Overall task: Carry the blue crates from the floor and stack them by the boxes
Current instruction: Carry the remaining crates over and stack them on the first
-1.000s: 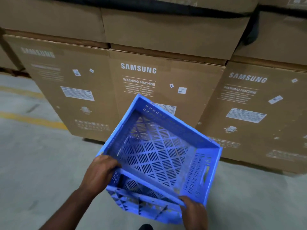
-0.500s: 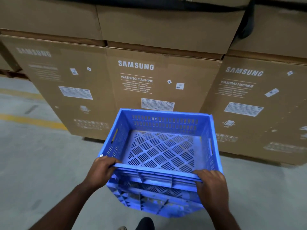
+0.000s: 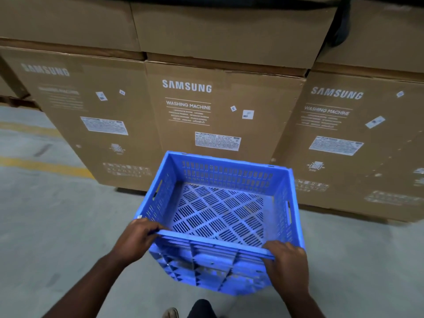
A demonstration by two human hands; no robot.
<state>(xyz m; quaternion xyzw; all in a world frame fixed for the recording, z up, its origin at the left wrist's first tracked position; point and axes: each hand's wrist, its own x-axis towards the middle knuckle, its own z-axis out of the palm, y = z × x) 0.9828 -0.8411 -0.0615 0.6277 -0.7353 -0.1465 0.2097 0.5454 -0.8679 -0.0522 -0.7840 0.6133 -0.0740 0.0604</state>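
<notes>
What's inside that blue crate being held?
Nothing: the blue crate is empty, showing only its slotted bottom. Beneath it sits more blue crate structure; whatever lies under that is hidden from view.

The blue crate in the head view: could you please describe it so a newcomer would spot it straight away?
A wall of brown washing-machine boxes stands on the grey floor. Before the middle box, the left hand and right hand grip the near rim of the blue crate. It is the only bright blue thing there, open-topped, empty, with slotted walls.
</notes>
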